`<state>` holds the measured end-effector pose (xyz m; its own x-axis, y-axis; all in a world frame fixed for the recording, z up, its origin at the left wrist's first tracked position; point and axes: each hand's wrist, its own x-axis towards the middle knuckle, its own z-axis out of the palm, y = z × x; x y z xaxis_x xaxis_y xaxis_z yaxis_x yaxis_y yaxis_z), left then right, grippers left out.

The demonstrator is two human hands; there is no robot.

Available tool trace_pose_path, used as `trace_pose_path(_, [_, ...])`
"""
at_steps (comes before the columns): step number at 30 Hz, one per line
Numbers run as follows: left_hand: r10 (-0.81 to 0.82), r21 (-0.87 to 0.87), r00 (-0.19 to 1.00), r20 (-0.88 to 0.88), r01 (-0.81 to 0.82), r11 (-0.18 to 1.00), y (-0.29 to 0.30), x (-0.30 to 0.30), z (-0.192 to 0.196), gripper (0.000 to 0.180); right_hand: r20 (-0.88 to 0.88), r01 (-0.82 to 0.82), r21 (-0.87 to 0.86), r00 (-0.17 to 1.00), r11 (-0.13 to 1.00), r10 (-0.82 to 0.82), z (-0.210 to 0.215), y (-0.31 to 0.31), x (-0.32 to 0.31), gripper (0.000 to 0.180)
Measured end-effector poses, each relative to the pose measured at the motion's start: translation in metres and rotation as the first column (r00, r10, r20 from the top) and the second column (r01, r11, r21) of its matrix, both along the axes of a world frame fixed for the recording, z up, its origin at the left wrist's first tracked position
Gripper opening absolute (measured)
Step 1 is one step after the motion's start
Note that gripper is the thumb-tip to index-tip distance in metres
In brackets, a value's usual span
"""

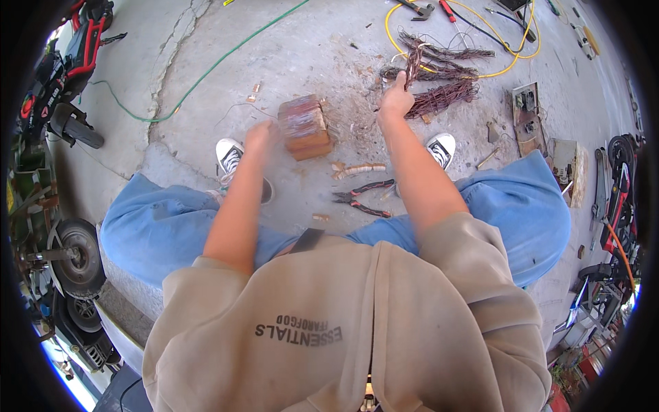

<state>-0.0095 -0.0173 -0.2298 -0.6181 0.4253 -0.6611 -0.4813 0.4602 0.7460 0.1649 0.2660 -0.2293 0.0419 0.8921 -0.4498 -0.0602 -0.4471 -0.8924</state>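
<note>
My right hand (pixel 396 101) is closed around a twisted bundle of thin dark reddish-brown wire (pixel 414 63), held upright. More bundles of the same wire (pixel 446 97) lie on the concrete just beyond and to the right of it. On the left, my left hand (pixel 259 141) is curled like a fist and blurred by motion; what it grips, if anything, cannot be made out. A thin loose wire (pixel 237 106) curves close to its knuckles. Right beside that hand stands a wooden block (pixel 307 130) with a scuffed, purplish top. Pliers with black and red handles (pixel 360 198) lie open between my feet.
Wood chips (pixel 360 168) and debris litter the floor around the block. A green hose (pixel 226 58) crosses at the left; a yellow cable (pixel 388 34), hammer (pixel 422 12) and red-handled screwdriver (pixel 447 10) lie at the far right. Metal parts (pixel 527 117) sit near my right knee.
</note>
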Motion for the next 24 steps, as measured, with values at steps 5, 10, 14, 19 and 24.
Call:
trace_pose_path(5, [-0.533, -0.052, 0.775, -0.339, 0.551, 0.833, -0.053, -0.014, -0.105, 0.041, 0.121, -0.234, -0.026, 0.964, 0.972, 0.235, -0.036, -0.071, -0.026, 0.049])
trace_pose_path(10, [-0.441, 0.142, 0.858, -0.263, 0.486, 0.862, -0.038, 0.01, -0.092, 0.036, 0.495, -0.541, -0.033, 0.721, 0.84, 0.484, -0.086, -0.081, -0.034, 0.068])
trace_pose_path(14, [-0.083, 0.124, 0.942, 0.325, 0.045, 0.991, -0.003, 0.029, -0.01, 0.032, 0.375, -0.71, -0.302, 0.524, 0.636, 0.764, -0.051, -0.066, -0.033, 0.057])
trace_pose_path(19, [-0.121, 0.109, 0.924, 0.364, 0.086, 0.99, -0.002, 0.024, -0.024, 0.031, -0.327, -0.646, -0.446, 0.762, 0.619, 0.56, -0.059, -0.105, -0.038, 0.055])
trace_pose_path(24, [-0.211, 0.01, 0.914, 0.347, 0.222, 0.975, 0.016, 0.027, 0.004, 0.03, -0.404, -0.631, -0.51, 0.776, 0.585, 0.484, -0.025, -0.102, -0.033, 0.039])
